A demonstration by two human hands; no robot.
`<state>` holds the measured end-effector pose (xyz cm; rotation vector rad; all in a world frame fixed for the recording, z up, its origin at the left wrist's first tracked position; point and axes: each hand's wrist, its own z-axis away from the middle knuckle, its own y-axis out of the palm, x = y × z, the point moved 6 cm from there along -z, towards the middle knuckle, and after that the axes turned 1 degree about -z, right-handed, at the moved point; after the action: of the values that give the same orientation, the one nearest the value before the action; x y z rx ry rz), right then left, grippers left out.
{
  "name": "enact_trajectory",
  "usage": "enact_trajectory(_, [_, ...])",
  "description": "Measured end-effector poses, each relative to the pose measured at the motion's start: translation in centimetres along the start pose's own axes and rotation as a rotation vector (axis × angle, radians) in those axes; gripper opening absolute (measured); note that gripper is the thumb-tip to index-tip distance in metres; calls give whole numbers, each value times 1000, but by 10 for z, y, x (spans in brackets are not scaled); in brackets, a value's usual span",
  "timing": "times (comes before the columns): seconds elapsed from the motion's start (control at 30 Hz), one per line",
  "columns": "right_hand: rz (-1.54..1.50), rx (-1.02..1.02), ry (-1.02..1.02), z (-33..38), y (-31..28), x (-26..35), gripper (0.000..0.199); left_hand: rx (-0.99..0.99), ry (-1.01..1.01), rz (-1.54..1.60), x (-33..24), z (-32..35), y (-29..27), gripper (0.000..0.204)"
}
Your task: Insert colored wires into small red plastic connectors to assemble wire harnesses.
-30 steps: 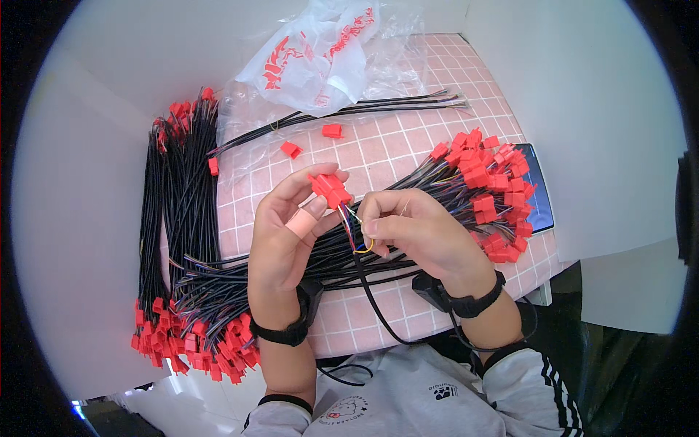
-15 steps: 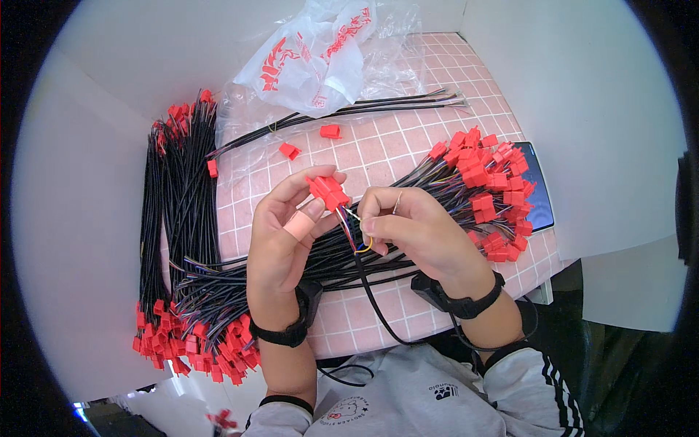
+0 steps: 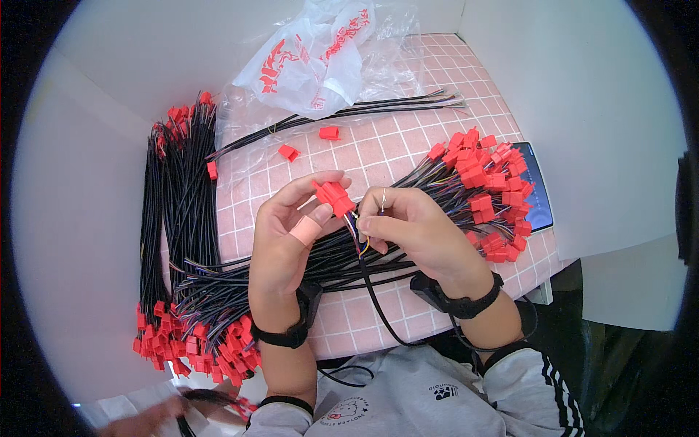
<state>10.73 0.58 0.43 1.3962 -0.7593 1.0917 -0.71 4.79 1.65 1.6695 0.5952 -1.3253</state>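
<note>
Between the thumb and fingers of my left hand (image 3: 275, 237) is a red plastic connector (image 3: 334, 199), tilted over the middle of the table. A tape-like wrap covers part of that thumb. Thin coloured wires (image 3: 354, 231) run from the connector down into a black cable (image 3: 370, 285), which curves toward my lap. My right hand (image 3: 411, 227) pinches a thin yellow wire (image 3: 365, 246) just beside the connector; the wire's tip is hidden by the fingers. Beneath both hands lies a thick bundle of black cables (image 3: 342, 273).
Finished-looking red connector ends (image 3: 484, 178) pile up at right beside a phone (image 3: 540, 197). More cable bundles (image 3: 182, 211) lie at left. Farther back are bare-ended cables (image 3: 364, 109), loose red connectors (image 3: 289, 153) and plastic bags (image 3: 313, 65). Another person's hand (image 3: 149, 421) shows at lower left.
The connector and my left hand have shifted slightly right and down. My right fingers have moved closer to the connector. Another person's hand with black cables has come in at lower left.
</note>
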Motion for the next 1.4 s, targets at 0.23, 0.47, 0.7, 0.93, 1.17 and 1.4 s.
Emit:
enact_trajectory(0.23, [37,12,17,0,-1,-1,9,-11,7,-56,0,0,1,31])
enact_trajectory(0.47, [-73,52,25,-1,1,-5,10,3,38,-96,-3,0,0,31])
enact_trajectory(0.7, [-222,102,106,-2,2,-10,10,-9,79,-97,-7,1,0,31])
enact_trajectory(0.93, [283,-79,-214,-2,-4,2,11,3,60,-175,-7,1,-2,31])
enact_trajectory(1.17, [498,-142,-294,0,-2,8,10,-47,0,-147,1,-1,-5,31])
enact_trajectory(1.4, [671,-184,-365,3,2,16,8,-63,17,-190,3,-1,-4,33])
